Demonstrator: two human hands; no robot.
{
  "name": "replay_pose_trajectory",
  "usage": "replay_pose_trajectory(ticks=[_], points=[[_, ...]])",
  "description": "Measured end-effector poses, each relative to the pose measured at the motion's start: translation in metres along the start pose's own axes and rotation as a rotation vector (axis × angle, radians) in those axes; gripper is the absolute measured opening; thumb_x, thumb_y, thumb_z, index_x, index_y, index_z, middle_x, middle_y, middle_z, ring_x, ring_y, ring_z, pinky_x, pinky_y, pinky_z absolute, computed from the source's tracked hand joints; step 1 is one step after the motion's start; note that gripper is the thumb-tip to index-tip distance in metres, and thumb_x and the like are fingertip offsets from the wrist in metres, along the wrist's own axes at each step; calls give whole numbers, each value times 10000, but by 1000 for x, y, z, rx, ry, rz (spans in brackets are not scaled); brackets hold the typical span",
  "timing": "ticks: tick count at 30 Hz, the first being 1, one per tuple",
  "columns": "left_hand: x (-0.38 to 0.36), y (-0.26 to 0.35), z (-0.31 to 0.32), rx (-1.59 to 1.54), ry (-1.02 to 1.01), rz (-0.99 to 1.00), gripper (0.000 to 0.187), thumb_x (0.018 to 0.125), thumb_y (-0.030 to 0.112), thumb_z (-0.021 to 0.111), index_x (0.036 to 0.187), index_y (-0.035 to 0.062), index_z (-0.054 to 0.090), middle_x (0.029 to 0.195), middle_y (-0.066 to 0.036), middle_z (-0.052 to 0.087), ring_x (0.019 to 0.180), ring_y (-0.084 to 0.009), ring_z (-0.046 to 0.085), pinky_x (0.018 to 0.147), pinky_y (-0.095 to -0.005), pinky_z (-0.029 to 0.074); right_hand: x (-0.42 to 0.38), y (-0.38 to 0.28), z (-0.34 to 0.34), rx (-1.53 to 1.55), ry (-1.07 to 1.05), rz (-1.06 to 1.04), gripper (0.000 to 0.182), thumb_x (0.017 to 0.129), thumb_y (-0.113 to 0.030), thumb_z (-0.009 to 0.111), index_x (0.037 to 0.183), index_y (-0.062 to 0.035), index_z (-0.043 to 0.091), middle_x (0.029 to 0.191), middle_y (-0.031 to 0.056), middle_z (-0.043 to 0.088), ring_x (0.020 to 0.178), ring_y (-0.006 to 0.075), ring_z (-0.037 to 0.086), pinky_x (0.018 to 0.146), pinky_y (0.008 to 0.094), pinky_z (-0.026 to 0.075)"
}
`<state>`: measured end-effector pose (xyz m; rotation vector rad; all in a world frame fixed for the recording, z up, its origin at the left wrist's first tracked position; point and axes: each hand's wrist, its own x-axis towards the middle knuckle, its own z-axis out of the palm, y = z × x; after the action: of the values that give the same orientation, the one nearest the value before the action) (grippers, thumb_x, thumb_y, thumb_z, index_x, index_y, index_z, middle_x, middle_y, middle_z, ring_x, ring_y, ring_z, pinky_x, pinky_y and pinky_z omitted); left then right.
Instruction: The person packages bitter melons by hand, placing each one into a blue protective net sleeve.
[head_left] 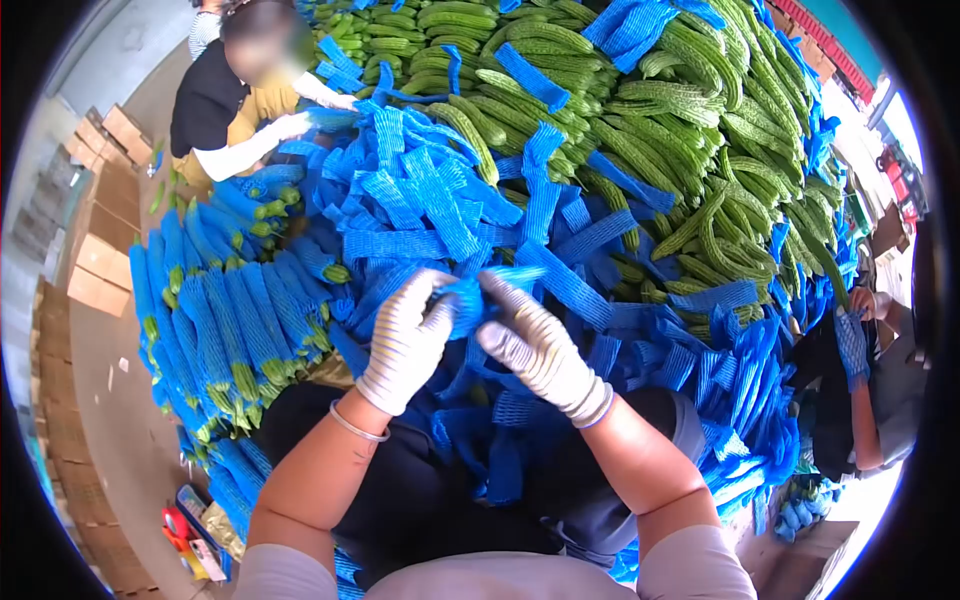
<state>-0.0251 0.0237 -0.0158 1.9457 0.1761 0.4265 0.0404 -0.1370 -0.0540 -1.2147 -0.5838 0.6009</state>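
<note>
My left hand (403, 345) and my right hand (535, 345), both in white knit gloves, grip one blue foam net sleeve (465, 298) between them, just above my lap. A silver bangle (352, 424) sits on my left wrist. Several loose blue net sleeves (430, 195) lie heaped directly beyond my hands. Behind them is a large pile of green bitter gourds (650, 110). To my left, gourds wrapped in blue sleeves (225, 320) lie stacked side by side.
A person in a black top with white arm sleeves (215, 100) works at the pile's far left. Another person's gloved hand (852, 340) holds netting at the right. Cardboard boxes (100, 265) lie flat along the left floor. More sleeves (740, 400) cover my right side.
</note>
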Motion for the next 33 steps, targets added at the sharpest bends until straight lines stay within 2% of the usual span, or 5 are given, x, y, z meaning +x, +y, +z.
replay_pose_trajectory(ticks=[9,11,17,27,33], points=[[20,-5,-3,-308,47,-248,47,901,105,601,890,61,588,716,37,532,587,-20,439,514,-169,348,35,-10,-43,-362,304,75,196,874,-86,625,1050,-5,652,866,66,672,764,110,609,706,266,495],[19,-18,4,-230,-68,-157,37,896,83,605,899,51,587,739,36,537,619,-31,457,552,-190,385,30,-8,-35,-681,256,47,209,798,-130,662,988,-41,660,833,156,664,765,272,655,720,327,506],[-18,32,41,195,-369,702,317,736,75,706,1044,53,634,1100,-132,610,1005,-327,602,877,-412,480,15,16,-20,-446,23,56,256,773,-63,637,1028,-45,622,816,116,662,745,198,639,691,310,499],[-8,-44,35,441,-163,244,173,891,85,534,1030,-5,581,856,-157,604,777,-330,605,707,-393,485,3,7,-16,-632,368,-49,164,815,-79,664,970,-59,616,688,77,617,591,148,583,590,275,470],[19,-48,31,-1281,-41,-376,316,916,68,516,1222,-6,543,1192,-101,596,1057,-219,597,944,-339,464,-4,22,-3,-1019,-50,-29,208,790,-250,658,920,-89,636,853,151,657,815,337,634,724,405,507]])
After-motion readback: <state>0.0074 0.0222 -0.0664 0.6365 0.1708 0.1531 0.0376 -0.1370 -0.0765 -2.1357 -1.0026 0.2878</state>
